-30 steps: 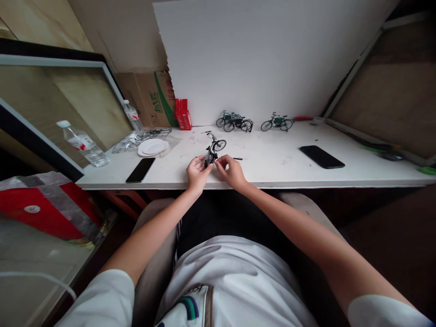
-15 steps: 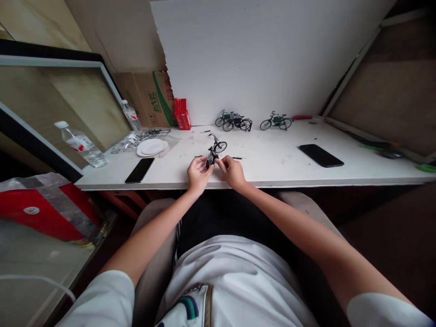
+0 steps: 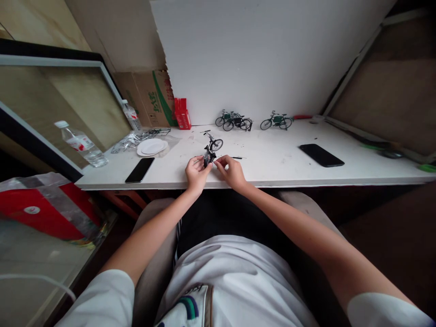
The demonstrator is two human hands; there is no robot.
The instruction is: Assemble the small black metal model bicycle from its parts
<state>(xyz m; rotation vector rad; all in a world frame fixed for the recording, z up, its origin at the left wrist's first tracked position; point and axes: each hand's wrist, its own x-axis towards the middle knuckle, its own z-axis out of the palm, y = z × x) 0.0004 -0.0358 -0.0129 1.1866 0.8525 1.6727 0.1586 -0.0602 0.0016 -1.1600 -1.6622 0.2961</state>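
A small black model bicycle (image 3: 215,145) is tilted above the front part of the white table, its front wheel pointing away from me. My left hand (image 3: 197,172) is closed round its rear end, fingers behind and thumb in front. Beside the rear wheel, my right hand (image 3: 232,171) has thumb and forefinger bent together at the bicycle's right side; whatever is between the fingertips is too small to make out. Three more model bicycles stand at the back: a black one (image 3: 237,123), a green one partly behind it, and another green one (image 3: 276,121) farther right.
On the white table (image 3: 265,170) lie a phone (image 3: 140,170) at the left and another (image 3: 321,155) at the right. White plates (image 3: 151,146), a water bottle (image 3: 82,144), a red box (image 3: 182,114) and a small dark tool (image 3: 237,157) are also there.
The held bicycle has shifted slightly left and turned a little, together with my left hand. My right hand stays nearly in place, its fingertips now slightly farther from my left thumb.
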